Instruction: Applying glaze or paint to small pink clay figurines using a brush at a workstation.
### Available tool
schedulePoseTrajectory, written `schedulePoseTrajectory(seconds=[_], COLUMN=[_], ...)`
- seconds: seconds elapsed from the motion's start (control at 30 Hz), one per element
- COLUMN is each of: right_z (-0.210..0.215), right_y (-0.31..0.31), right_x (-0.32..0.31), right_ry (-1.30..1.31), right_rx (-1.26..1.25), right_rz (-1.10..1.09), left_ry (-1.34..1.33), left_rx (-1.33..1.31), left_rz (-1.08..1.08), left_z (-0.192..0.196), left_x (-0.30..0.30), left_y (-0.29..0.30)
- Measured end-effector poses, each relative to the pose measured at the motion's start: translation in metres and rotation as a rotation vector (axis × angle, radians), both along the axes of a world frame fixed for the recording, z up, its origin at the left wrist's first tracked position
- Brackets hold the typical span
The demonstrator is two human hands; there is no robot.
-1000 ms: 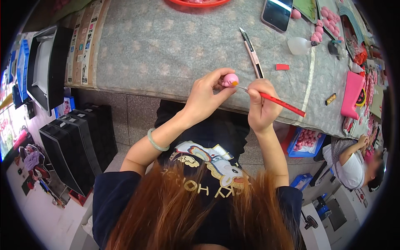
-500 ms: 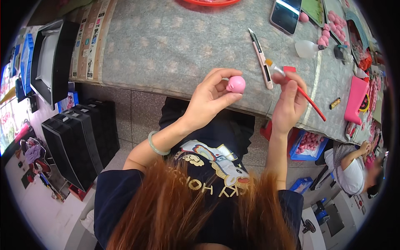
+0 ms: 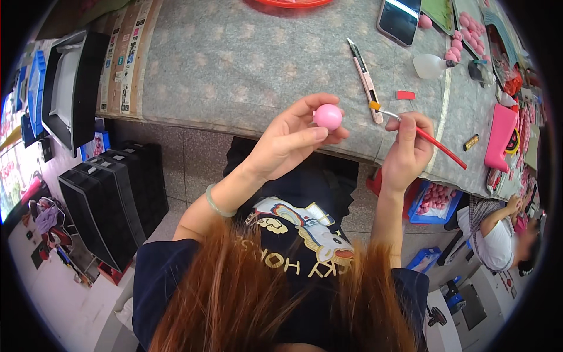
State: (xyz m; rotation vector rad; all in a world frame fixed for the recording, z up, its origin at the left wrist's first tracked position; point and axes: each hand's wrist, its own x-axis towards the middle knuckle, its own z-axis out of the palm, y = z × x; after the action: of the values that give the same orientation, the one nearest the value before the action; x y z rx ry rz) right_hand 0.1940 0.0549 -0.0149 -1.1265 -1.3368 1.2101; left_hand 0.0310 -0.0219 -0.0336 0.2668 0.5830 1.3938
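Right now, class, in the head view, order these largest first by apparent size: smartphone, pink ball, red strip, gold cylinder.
1. Smartphone
2. Pink ball
Red strip and gold cylinder look too alike to rank.

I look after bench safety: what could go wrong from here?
The smooth pink ball might slip from the left hand. The brush in the right hand could bump the cutter knife, which its tip overlaps in view. That blade looks exposed, so reaching across might cause a cut.

Glossy, smooth pink ball (image 3: 328,117).
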Motion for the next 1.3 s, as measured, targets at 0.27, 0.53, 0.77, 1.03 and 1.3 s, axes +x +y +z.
schedulePoseTrajectory(seconds=[0.27, 0.53, 0.77, 1.03, 1.3], right_z=[0.008, -0.003, 0.006, 0.003, 0.004], right_y=[-0.01, 0.001, -0.009, -0.013, -0.023], right_x=[-0.008, -0.002, -0.005, -0.01, -0.019], right_ry=[0.382, 0.169, 0.373, 0.113, 0.003], right_rx=[0.024, 0.0, 0.017, 0.015, 0.07], right_rz=[0.309, 0.013, 0.183, 0.102, 0.241], left_ry=[-0.414, -0.011, -0.026, 0.193, -0.194], left_rx=[-0.009, 0.046, 0.041, 0.039, -0.046], left_rz=[-0.087, -0.072, -0.081, -0.047, -0.031], left_z=[-0.005, 0.002, 0.003, 0.006, -0.005], left_x=[-0.001, 0.003, 0.002, 0.0, -0.003], left_y=[0.003, 0.001, 0.001, -0.003, 0.002])
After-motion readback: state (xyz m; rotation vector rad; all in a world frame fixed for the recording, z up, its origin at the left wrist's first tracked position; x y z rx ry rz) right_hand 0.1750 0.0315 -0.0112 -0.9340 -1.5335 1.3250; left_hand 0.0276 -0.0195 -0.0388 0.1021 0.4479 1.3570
